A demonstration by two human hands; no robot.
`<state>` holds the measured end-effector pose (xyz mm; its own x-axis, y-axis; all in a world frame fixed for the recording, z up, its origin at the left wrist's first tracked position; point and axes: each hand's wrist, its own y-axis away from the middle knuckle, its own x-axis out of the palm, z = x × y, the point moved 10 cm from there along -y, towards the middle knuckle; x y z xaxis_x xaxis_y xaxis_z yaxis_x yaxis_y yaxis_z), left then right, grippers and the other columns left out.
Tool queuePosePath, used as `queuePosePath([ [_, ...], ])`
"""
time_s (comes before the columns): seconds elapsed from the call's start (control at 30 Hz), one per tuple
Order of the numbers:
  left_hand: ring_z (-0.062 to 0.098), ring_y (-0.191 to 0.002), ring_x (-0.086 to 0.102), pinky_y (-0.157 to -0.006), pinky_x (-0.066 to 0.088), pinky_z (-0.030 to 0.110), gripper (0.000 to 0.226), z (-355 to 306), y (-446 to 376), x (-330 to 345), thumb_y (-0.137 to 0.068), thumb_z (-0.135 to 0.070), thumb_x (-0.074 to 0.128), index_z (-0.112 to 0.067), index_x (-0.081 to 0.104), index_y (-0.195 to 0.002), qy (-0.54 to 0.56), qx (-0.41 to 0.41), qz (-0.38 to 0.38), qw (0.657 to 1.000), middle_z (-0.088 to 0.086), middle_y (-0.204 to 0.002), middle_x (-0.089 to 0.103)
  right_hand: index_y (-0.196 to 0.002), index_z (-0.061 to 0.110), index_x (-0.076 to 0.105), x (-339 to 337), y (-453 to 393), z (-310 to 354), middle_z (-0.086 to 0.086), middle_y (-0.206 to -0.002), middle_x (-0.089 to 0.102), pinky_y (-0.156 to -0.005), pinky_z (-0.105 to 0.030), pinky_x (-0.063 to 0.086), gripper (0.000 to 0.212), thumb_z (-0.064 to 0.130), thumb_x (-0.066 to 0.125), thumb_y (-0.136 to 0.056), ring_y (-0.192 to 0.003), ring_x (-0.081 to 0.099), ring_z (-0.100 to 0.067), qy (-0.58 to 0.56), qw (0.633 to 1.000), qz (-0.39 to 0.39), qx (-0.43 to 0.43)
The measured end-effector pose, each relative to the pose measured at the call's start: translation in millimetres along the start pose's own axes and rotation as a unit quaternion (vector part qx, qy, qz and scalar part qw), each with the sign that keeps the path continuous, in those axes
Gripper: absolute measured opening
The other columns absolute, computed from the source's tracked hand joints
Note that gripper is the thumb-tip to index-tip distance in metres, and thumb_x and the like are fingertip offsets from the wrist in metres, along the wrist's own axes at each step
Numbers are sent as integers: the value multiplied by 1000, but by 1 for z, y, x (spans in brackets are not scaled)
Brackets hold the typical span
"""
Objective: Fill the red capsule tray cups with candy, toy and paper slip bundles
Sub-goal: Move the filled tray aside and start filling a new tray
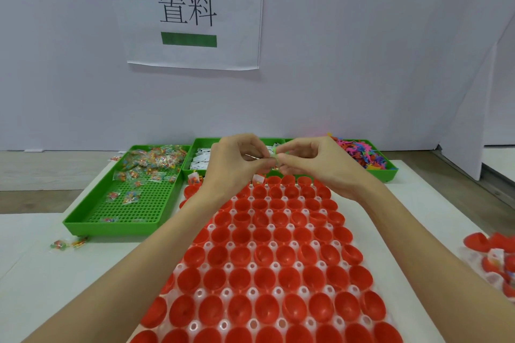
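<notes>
I see both hands raised over the far end of the red plastic capsule tray (pixel 267 259) on the white counter (pixel 55 273). The left hand (pixel 237 164) and right hand (pixel 312 164) meet fingertip to fingertip, together pinching a small bundle of clear wrapper and green toy (pixel 274 157). Three green perforated plastic bins (pixel 125 203) of candy, slips and toys stand behind.

Bright, even, soft light with faint shadows; the wide lens bends the edges, and the fingers (pixel 252 157) look slightly blurred.
</notes>
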<state>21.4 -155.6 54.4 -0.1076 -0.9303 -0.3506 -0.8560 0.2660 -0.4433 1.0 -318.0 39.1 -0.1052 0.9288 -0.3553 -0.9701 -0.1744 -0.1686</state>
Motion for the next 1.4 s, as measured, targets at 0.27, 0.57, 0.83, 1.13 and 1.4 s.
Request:
queuePosePath([
  [0.27, -2, -74, 72, -70, 50, 9, 14, -8, -5, 6, -77, -22, 89, -16, 78, -83, -69, 40, 2, 997, -9, -75, 77, -98, 11, 78, -11, -6, 8, -4, -81, 79, -70, -17, 57, 15, 20, 81, -87, -79, 77, -17, 68, 997, -32, -17],
  [0.57, -3, -92, 57, -82, 36, 16, 17, 2, -6, 28, -78, -29, 87, -21, 74, -86, -212, 55, 84, 972, -18, -81, 69, -89, 16, 80, -2, -15, -9, 2, -77, 78, -77, -27, 60, 13, 26, 84, -82, -76, 74, -8, 200, 979, -46, -6],
  [0.83, 17, -94, 44, -75, 31, 30, 18, 6, -10, 37, -78, -27, 82, -20, 71, -90, -296, 75, 67, 950, -8, -83, 72, -86, 19, 78, 6, -24, -8, 5, -77, 76, -74, -26, 60, 3, 18, 80, -84, -73, 71, -5, 284, 958, -28, -3],
  [1.13, 16, -100, 45, -82, 38, 32, 23, 8, -9, 37, -76, -40, 85, -23, 75, -87, -321, 52, 87, 942, -8, -86, 72, -91, 14, 79, 12, -34, -13, -3, -89, 76, -81, -35, 61, 12, 21, 83, -82, -85, 72, -14, 308, 951, 2, 34],
  [1.4, 14, -98, 42, -85, 28, 31, 27, 6, -5, 39, -74, -44, 86, -31, 74, -94, -352, 58, 88, 930, -15, -85, 68, -85, 15, 82, 7, -36, -19, 1, -79, 77, -66, -21, 53, 17, 29, 88, -78, -72, 70, -7, 294, 953, 15, 68],
])
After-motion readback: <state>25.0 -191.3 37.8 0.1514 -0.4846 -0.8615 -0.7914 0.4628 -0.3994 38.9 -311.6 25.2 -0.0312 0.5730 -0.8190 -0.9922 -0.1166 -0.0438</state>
